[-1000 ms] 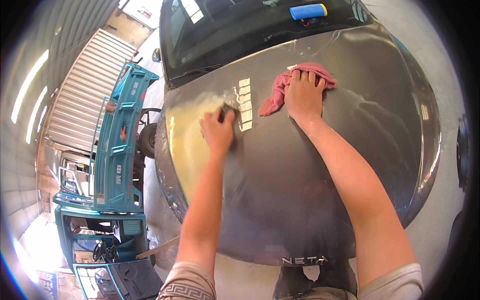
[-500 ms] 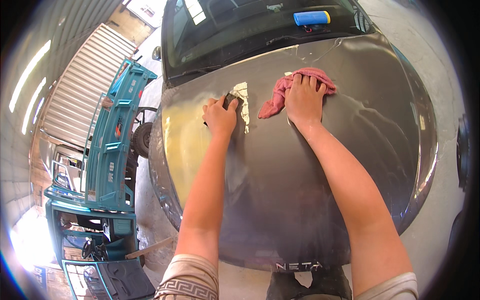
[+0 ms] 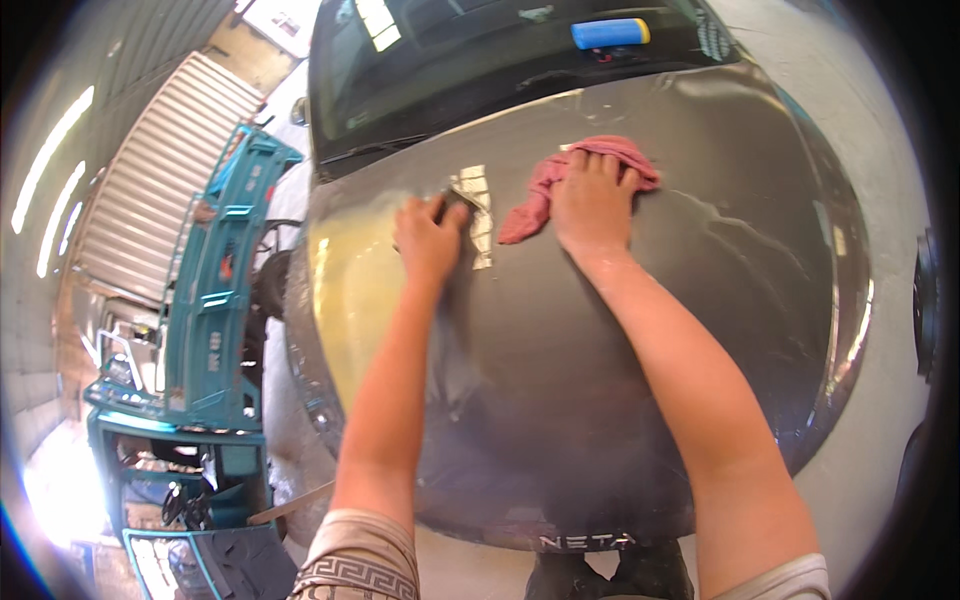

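Note:
Both my arms reach over the grey-brown hood (image 3: 570,340) of a car. My left hand (image 3: 428,240) is closed around a small dark block (image 3: 457,200), pressed against the hood beside a pale yellowish, hazy patch (image 3: 350,290). Most of the block is hidden under the fingers, so its exact kind cannot be made out. Farther right, my right hand (image 3: 594,205) grips a crumpled pinkish-red cloth (image 3: 625,155) lying on the hood near the windshield. One end of the cloth trails toward the left hand.
Beyond the hood, a blue bottle with a yellow end (image 3: 610,34) lies at the windshield (image 3: 450,75). To the left stands a teal cargo vehicle (image 3: 220,285) with an open cab, near a corrugated wall panel (image 3: 160,160). Wet-looking streaks mark the hood's right side.
The whole view has shifted slightly. My left hand has moved a little with the block on the hood. My right hand and the cloth keep their place.

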A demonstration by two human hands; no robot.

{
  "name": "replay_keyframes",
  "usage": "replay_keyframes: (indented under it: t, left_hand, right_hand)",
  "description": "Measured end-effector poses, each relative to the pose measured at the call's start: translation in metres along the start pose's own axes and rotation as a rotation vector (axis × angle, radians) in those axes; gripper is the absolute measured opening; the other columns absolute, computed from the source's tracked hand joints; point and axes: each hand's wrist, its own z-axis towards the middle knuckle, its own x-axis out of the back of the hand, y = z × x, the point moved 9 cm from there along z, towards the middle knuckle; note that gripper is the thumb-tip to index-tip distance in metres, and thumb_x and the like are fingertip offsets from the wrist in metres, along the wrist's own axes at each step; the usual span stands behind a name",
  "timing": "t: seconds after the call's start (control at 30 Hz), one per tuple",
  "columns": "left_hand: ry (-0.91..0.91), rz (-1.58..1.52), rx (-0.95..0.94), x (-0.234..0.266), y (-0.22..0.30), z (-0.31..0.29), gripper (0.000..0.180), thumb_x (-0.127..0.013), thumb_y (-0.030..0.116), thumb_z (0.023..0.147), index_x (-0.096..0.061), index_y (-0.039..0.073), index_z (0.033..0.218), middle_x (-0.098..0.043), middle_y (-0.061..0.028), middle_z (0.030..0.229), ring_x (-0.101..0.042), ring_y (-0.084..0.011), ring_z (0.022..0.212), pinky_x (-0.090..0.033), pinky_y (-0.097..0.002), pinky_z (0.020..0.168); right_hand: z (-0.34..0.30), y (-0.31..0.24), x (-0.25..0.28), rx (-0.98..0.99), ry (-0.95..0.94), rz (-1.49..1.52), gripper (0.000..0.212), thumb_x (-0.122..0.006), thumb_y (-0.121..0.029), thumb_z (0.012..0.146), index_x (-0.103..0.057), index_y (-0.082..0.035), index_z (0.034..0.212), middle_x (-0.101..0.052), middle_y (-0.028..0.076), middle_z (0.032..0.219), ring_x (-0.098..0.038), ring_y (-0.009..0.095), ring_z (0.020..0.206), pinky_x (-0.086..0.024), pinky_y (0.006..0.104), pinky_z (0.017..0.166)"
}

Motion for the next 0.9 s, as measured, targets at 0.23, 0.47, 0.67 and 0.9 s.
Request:
replay_keyframes:
  t: [0.23,0.47,0.67,0.9]
  left_hand:
    - [-0.02,0.002,-0.03,0.014,0.036,-0.092,0.049,-0.081,0.038,0.097,-0.079,0.005,0.132,-0.07,-0.018,0.118,-0.061,-0.0423,0.117,-0.047,-0.0536,0.108]
    - [-0.081,-0.079,-0.066,0.025,0.027,-0.097,0.049,-0.082,0.035,0.095,-0.079,0.004,0.132,-0.069,-0.0181,0.114,-0.061,-0.0407,0.112,-0.047,-0.0528,0.107]
    - [0.039,0.012,-0.019,-0.021,-0.014,0.039,0.046,-0.08,0.039,0.096,-0.083,0.004,0.125,-0.072,-0.0179,0.117,-0.063,-0.0404,0.117,-0.05,-0.0524,0.102]
    - [-0.105,-0.088,-0.025,0.046,0.05,-0.148,0.052,-0.084,0.037,0.095,-0.078,0.002,0.133,-0.068,-0.019,0.111,-0.061,-0.0431,0.113,-0.046,-0.0529,0.11]
  right_hand:
    - [-0.001,0.019,-0.005,-0.04,-0.102,0.005,0.033,-0.065,-0.027,0.101,-0.067,-0.006,0.126,-0.071,0.012,0.123,-0.06,0.031,0.126,-0.04,0.0579,0.109]
    - [0.0,0.013,-0.004,-0.049,-0.205,0.031,0.039,-0.066,-0.03,0.102,-0.067,-0.004,0.131,-0.069,0.013,0.13,-0.058,0.032,0.129,-0.039,0.0584,0.111]
    - [0.003,0.0,-0.003,-0.027,-0.147,0.047,0.037,-0.067,-0.029,0.102,-0.068,-0.005,0.129,-0.07,0.012,0.126,-0.06,0.031,0.127,-0.04,0.0581,0.11]
    - [0.0,0.018,0.001,-0.04,-0.112,0.006,0.031,-0.066,-0.026,0.101,-0.068,-0.006,0.125,-0.071,0.011,0.121,-0.06,0.031,0.125,-0.04,0.0597,0.112]
